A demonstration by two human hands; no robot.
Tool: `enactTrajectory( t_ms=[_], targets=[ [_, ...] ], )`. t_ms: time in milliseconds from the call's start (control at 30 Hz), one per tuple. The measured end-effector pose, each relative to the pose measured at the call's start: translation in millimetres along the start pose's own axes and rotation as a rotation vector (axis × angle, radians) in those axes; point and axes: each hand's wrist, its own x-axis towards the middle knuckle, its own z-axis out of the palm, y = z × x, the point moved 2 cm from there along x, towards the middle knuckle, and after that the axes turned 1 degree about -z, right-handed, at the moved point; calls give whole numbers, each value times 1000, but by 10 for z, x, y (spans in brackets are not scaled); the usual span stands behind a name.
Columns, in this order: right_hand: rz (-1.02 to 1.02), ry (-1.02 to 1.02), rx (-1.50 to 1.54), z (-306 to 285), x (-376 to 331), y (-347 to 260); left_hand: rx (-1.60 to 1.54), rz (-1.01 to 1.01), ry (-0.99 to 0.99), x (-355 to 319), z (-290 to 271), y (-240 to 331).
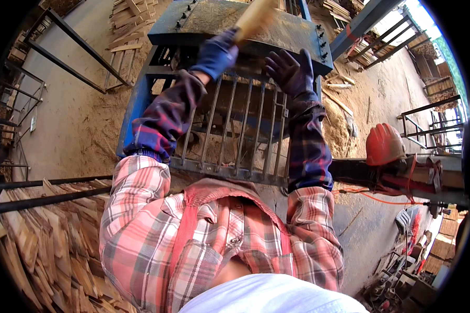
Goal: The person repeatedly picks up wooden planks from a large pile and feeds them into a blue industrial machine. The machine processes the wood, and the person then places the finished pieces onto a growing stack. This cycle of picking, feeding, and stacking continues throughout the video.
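Note:
Gripped in my left hand, in a blue glove, is a piece of wood, pale and smeared by motion. It slants up and to the right over the sawdust-covered top plate of a blue metal machine. My right hand, in a dark glove, is open with its fingers spread, close to the right front edge of that plate. Both forearms reach over the metal bar grate on the near side of the machine. Whatever lies under the plate is mostly in shadow.
Split wood strips are heaped at lower left beside black rails. A red hard hat rests on a beam at right. An orange cord hangs below it. Sawdust lies around the machine.

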Motion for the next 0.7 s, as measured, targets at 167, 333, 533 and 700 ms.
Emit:
enactTrajectory(
  t_ms=[167, 333, 533, 700],
  targets=[
    [-136, 187, -670, -1637, -335, 312, 465, 496, -572, -980, 572, 1037],
    [50, 315, -298, -1607, -1463, 794, -182, -326, -318, -1530, 256, 809],
    [-106, 439, -451, -1593, -2422, 1728, -730, -841, -77, -2923, 515, 748],
    [61, 457, -438, -1168, -2780, 2026, -789, -912, 83, -3467, 131, 787]
  ],
)
